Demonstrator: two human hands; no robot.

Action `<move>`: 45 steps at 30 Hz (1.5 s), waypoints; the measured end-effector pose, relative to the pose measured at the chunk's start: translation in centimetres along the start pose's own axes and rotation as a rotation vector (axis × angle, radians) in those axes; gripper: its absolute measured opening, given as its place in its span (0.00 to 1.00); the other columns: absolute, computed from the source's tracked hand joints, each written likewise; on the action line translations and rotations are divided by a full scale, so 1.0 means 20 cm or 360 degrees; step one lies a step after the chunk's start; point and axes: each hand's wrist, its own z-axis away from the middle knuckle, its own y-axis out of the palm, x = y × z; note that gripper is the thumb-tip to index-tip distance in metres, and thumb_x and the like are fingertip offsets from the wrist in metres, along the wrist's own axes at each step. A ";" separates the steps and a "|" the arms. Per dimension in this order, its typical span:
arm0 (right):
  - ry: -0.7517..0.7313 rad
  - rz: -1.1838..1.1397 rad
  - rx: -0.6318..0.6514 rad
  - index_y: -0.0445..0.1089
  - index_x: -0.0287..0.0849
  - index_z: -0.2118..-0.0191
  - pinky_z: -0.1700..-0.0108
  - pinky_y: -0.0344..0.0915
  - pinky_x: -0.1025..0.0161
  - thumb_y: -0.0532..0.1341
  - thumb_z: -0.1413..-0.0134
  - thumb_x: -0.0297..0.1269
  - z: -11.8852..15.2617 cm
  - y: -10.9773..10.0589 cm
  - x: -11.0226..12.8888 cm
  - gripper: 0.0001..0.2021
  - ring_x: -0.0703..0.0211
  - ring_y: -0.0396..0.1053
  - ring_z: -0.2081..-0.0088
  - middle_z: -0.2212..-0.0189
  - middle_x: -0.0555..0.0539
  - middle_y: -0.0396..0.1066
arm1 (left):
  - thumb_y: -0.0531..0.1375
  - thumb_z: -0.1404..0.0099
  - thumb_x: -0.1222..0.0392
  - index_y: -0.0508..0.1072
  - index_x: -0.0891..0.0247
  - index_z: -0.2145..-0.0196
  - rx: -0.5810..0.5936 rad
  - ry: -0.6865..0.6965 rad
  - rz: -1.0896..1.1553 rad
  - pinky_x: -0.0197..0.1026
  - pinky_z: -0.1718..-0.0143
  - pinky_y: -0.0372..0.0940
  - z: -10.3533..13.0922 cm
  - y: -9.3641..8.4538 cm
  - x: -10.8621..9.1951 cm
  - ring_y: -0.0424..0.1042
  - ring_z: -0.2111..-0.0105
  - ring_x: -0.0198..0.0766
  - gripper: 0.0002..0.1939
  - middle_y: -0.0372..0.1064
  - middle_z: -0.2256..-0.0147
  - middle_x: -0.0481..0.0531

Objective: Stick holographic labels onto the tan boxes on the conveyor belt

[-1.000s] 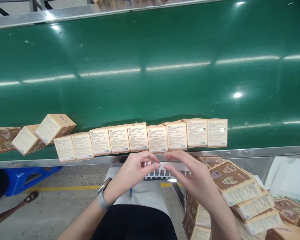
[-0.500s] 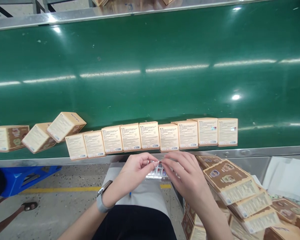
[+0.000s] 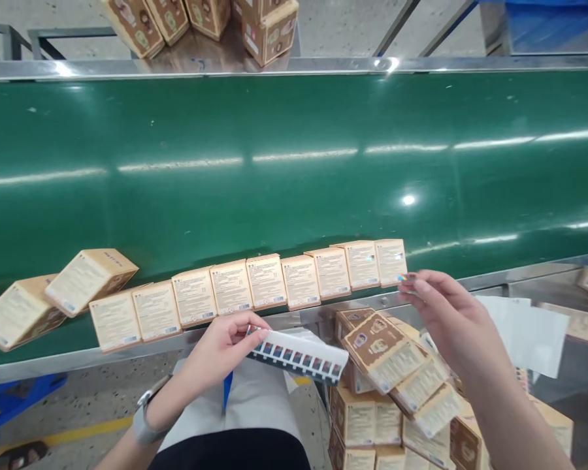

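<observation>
My left hand [image 3: 220, 349] pinches one end of a sticker sheet [image 3: 301, 358], a white strip carrying a row of small dark, shiny labels. Between thumb and fingers of my right hand [image 3: 453, 313] is a small shiny sticker [image 3: 405, 279], close to the right end of a row of cream boxes. These boxes stand side by side on the green conveyor belt [image 3: 298, 196] with their printed text faces up. The rightmost box [image 3: 391, 263] is nearest the sticker. The box beside it [image 3: 362, 264] bears a small shiny sticker.
Brown-and-cream boxes [image 3: 377, 349] are stacked at the lower right, under my right forearm. White paper [image 3: 524, 333] lies beyond them. More boxes [image 3: 269, 32] stand across the belt's far metal rail [image 3: 333, 65]. Two tilted boxes [image 3: 91, 277] rest at the left.
My hands have come apart: the right moved right and up with a sticker, while the left keeps the sheet, now tilted and more visible. The view has shifted right.
</observation>
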 end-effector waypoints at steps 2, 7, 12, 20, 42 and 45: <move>0.0218 -0.0238 0.0040 0.72 0.46 0.67 0.72 0.72 0.62 0.73 0.61 0.55 -0.07 0.05 -0.04 0.20 0.61 0.70 0.75 0.76 0.52 0.71 | 0.59 0.38 0.51 0.76 0.62 0.69 0.0046 0.0035 -0.0093 0.38 0.69 0.65 0.00 0.00 0.00 0.71 0.71 0.38 0.12 0.75 0.72 0.51; 0.0621 -0.0410 0.0307 0.71 0.41 0.73 0.80 0.66 0.67 0.76 0.70 0.53 -0.11 0.27 -0.09 0.23 0.65 0.67 0.82 0.79 0.52 0.71 | 0.56 0.36 0.52 0.76 0.61 0.69 0.0141 0.0038 -0.0335 0.37 0.69 0.63 0.00 -0.01 0.00 0.71 0.70 0.38 0.13 0.75 0.71 0.50; 0.0793 -0.0403 0.0269 0.73 0.40 0.74 0.78 0.71 0.67 0.78 0.77 0.51 -0.13 0.32 -0.09 0.25 0.63 0.71 0.80 0.78 0.48 0.75 | 0.56 0.36 0.52 0.77 0.60 0.70 0.0137 0.0009 -0.0401 0.37 0.69 0.62 0.01 -0.06 -0.02 0.72 0.69 0.39 0.13 0.76 0.69 0.50; 0.0798 -0.0502 0.0141 0.75 0.41 0.72 0.78 0.71 0.70 0.79 0.77 0.51 -0.09 0.33 -0.10 0.25 0.63 0.72 0.81 0.78 0.50 0.76 | 0.56 0.36 0.52 0.78 0.60 0.69 0.0173 0.0030 -0.0431 0.37 0.67 0.63 0.01 -0.10 -0.02 0.73 0.67 0.40 0.13 0.77 0.68 0.50; 0.0408 -0.0211 -0.0185 0.69 0.41 0.68 0.77 0.73 0.65 0.75 0.64 0.51 -0.07 0.37 -0.14 0.23 0.60 0.73 0.80 0.80 0.51 0.74 | 0.56 0.36 0.51 0.79 0.59 0.67 0.0263 0.0031 -0.0439 0.37 0.65 0.65 0.08 -0.26 0.02 0.76 0.65 0.40 0.13 0.79 0.66 0.49; 0.0339 -0.0165 -0.0281 0.63 0.44 0.62 0.78 0.72 0.64 0.73 0.61 0.51 -0.07 0.38 -0.17 0.25 0.59 0.72 0.82 0.81 0.55 0.73 | 0.57 0.36 0.50 0.79 0.59 0.68 0.0262 0.0025 -0.0434 0.38 0.65 0.65 0.09 -0.26 0.03 0.75 0.64 0.41 0.14 0.79 0.66 0.50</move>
